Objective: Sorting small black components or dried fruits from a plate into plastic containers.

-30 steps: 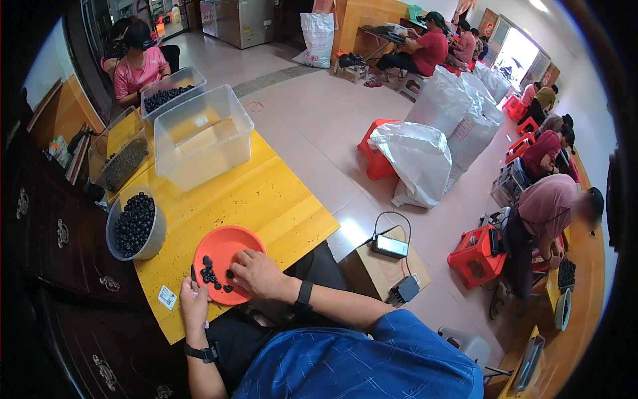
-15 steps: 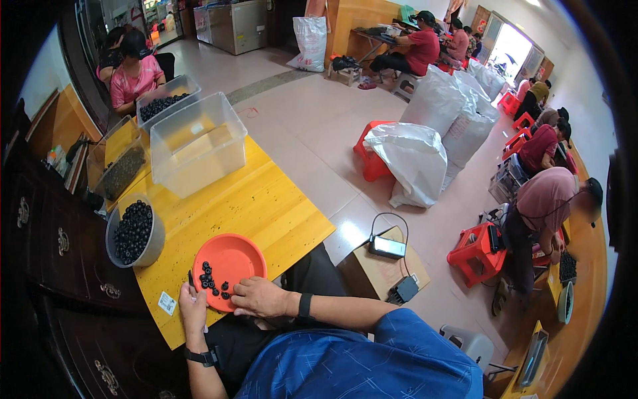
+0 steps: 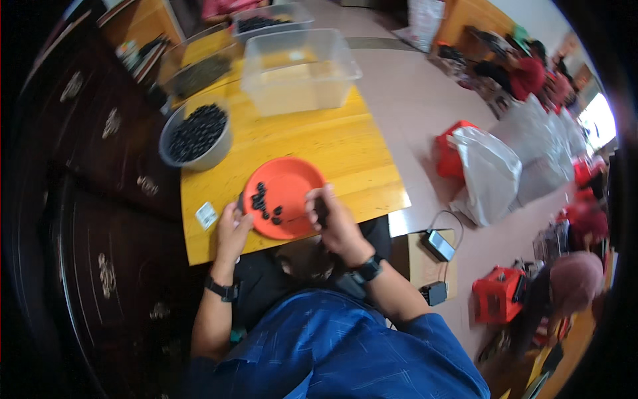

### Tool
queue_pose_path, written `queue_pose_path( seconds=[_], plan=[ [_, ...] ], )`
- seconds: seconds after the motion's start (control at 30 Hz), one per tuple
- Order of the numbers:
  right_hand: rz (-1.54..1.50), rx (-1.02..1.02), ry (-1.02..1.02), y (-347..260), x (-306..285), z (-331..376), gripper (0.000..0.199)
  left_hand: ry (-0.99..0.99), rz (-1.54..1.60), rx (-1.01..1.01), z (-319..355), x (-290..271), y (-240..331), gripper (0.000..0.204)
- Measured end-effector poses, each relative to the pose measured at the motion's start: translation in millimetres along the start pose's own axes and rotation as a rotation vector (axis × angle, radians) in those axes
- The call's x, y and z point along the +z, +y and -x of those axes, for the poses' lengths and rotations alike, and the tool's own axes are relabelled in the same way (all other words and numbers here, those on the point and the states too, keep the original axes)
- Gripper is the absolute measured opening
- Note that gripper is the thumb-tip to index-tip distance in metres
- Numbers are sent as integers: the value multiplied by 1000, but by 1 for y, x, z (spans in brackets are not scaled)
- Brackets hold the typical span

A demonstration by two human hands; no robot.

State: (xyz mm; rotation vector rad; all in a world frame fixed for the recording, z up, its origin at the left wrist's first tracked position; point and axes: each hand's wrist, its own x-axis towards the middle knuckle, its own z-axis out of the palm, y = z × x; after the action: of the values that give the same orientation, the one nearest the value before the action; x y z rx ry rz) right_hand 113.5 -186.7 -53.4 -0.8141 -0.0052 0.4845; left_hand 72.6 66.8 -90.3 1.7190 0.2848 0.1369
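An orange-red round plate [image 3: 296,176] lies at the near edge of the yellow table, holding several small round black pieces [image 3: 259,199] on its left half. My left hand [image 3: 232,233] is at the plate's lower left rim, fingers closed. A dark sliver shows by its fingertips; I cannot make out what it is. Over the plate's right rim is my right hand [image 3: 335,223], fingers curled, with something dark showing inside them. Beyond the left hand stands a translucent tub [image 3: 216,156] full of the same kind of black pieces.
On the yellow table [image 3: 372,159] stand a large clear plastic bin [image 3: 299,100] and a white label [image 3: 206,215]. Behind are two more bins with dark contents. A dark drawer cabinet [image 3: 93,219] borders the left. White sacks [image 3: 492,173], red stools [image 3: 495,296] and seated people are at right.
My view has turned, so the table appears farther up and right. My right hand has lifted off the black pieces and moved to the plate's right rim. The left hand stays by the plate.
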Motion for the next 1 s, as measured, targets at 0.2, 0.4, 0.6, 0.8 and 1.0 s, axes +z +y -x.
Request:
queue_pose_path(
  seconds=[0.2, 0.4, 0.6, 0.8, 1.0],
  plan=[
    [-522, 371, -31, -4, 10, 4, 51, 120, -244, 202, 31, -4, 63, 27],
    [-664, 477, -162, 19, 13, 6, 46, -72, -425, 407, 51, 35, 105, 28],
    [-527, 475, -115, 23, 29, 11, 37, -138, -645, 455, 48, 43, 93, 23],
    [-420, 478, -71, 28, 24, 17, 29, -185, -704, 440, 46, 41, 96, 27],
    [-273, 418, -37, 23, 36, 22, 23, -167, -663, 477, 53, 41, 98, 24]
  ],
)
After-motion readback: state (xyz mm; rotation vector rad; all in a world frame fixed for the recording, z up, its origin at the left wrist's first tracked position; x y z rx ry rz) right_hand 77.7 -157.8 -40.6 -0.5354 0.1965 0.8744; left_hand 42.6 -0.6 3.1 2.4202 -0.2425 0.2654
